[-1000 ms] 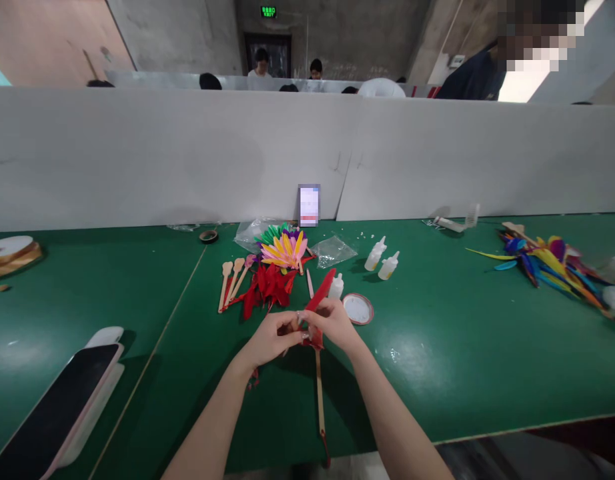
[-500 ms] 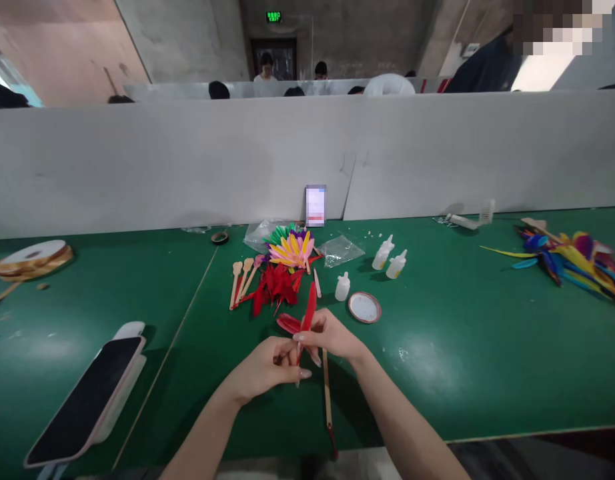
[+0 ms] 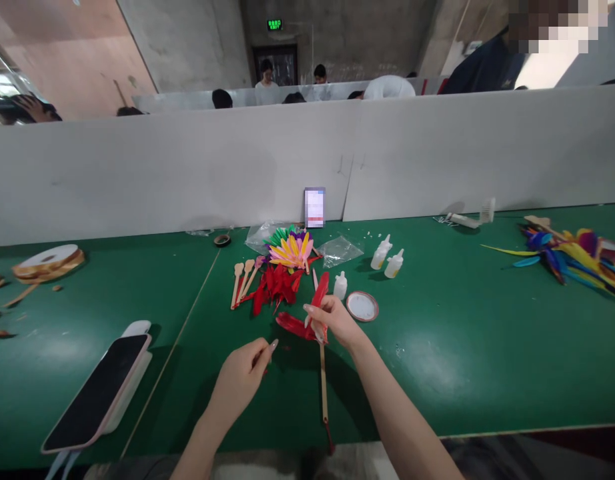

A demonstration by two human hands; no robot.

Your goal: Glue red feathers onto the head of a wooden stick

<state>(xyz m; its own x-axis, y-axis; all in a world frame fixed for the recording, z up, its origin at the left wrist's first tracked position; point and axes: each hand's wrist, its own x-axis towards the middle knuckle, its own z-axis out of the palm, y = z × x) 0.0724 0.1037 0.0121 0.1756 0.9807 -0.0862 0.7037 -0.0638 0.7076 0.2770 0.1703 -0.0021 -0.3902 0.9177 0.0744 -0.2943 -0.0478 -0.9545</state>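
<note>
My right hand (image 3: 332,320) pinches a red feather (image 3: 321,287) pointing up and away, just over the top of a wooden fan handle (image 3: 323,387). A second red feather (image 3: 291,325) sticks out leftward from that top, which my fingers partly cover. From the handle's near end hangs a dark red cord (image 3: 330,440). Apart from it, to the left, my left hand (image 3: 245,367) is closed, thumb against curled fingers; what it holds, if anything, is hidden. Beyond the hands lies a pile of red feathers (image 3: 277,288).
Pink and yellow feathers (image 3: 291,250) and wooden handles (image 3: 241,283) lie behind. Glue bottles (image 3: 340,285) and a round white lid (image 3: 362,306) stand right of centre. A dark-screened phone (image 3: 97,393) is front left, a tape roll (image 3: 222,240) farther back. Colourful feathers (image 3: 572,257) lie far right.
My left hand has let go of the feather and moved left and down. My right hand has brought the feather slightly right, against the handle's top.
</note>
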